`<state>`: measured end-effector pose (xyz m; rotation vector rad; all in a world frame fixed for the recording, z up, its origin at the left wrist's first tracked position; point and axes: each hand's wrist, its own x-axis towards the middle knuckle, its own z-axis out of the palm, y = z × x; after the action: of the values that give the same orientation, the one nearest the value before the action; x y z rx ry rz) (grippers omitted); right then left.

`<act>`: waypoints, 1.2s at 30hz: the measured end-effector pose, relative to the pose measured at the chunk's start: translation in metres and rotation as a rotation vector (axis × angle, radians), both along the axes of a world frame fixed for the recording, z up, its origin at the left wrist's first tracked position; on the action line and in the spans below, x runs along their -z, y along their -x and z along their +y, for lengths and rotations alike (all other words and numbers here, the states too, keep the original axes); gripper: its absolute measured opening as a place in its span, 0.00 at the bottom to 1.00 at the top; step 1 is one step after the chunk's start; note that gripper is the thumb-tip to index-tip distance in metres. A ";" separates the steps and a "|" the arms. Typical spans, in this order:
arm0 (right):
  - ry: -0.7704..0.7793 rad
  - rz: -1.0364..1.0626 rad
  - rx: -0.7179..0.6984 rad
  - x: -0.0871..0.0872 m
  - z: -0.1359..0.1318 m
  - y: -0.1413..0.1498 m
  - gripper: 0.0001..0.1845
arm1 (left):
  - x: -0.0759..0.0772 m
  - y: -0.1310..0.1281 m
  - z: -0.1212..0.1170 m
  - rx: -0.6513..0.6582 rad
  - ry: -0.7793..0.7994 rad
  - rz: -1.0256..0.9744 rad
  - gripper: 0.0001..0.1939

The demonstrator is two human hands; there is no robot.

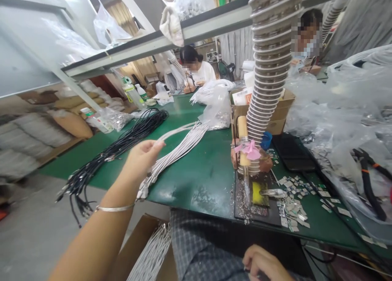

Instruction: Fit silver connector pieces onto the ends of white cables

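Note:
My left hand (147, 152) is raised over the green table, thumb and fingers pinched around white cable (177, 130) that runs back to the right. Directly beneath and beside it lies a bundle of white cables (180, 148), connector ends toward the near table edge. My right hand (263, 262) is low over my lap, below the table edge, with its fingers curled; whatever it may hold is hidden. On the table above it, a soldering iron (243, 128) with a tan handle and pink tie leans by a yellow sponge (259, 193). Small circuit boards (294, 215) lie scattered beside the sponge.
Black cables (122, 138) lie at left. A ribbed hose (269, 60) descends from above. At right are a phone (292, 152), pliers (369, 179) and plastic bags (337, 105). A cardboard box (134, 236) below holds white cables. Two people (202, 71) work across the room.

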<state>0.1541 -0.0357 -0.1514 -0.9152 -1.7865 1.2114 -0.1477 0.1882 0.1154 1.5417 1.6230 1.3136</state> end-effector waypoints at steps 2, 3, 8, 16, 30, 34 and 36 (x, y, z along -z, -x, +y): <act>0.002 0.012 0.016 0.002 -0.001 0.001 0.06 | -0.009 -0.003 -0.001 -0.039 -0.134 -0.129 0.15; 0.008 0.016 0.021 0.000 -0.002 0.001 0.06 | -0.010 -0.005 -0.001 -0.062 -0.193 -0.181 0.14; 0.045 -0.013 0.007 -0.025 0.001 -0.004 0.05 | 0.031 -0.013 0.005 -0.151 -0.248 -0.295 0.10; 0.045 -0.032 0.053 -0.035 0.001 -0.007 0.06 | 0.062 -0.012 0.012 -0.095 -0.033 -0.373 0.12; -0.007 -0.044 0.074 -0.040 0.001 -0.003 0.08 | 0.069 -0.023 -0.009 -0.132 -0.308 -0.301 0.23; 0.004 -0.041 0.099 -0.042 0.001 -0.003 0.08 | 0.084 -0.021 -0.010 -0.114 -0.308 -0.184 0.20; 0.009 -0.034 0.093 -0.041 0.000 -0.003 0.08 | 0.091 -0.021 -0.012 -0.102 -0.297 -0.142 0.18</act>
<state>0.1567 -0.0360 -0.1099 -1.0188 -1.7458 1.1524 -0.1262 0.1763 0.0240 1.5056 1.4851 1.7436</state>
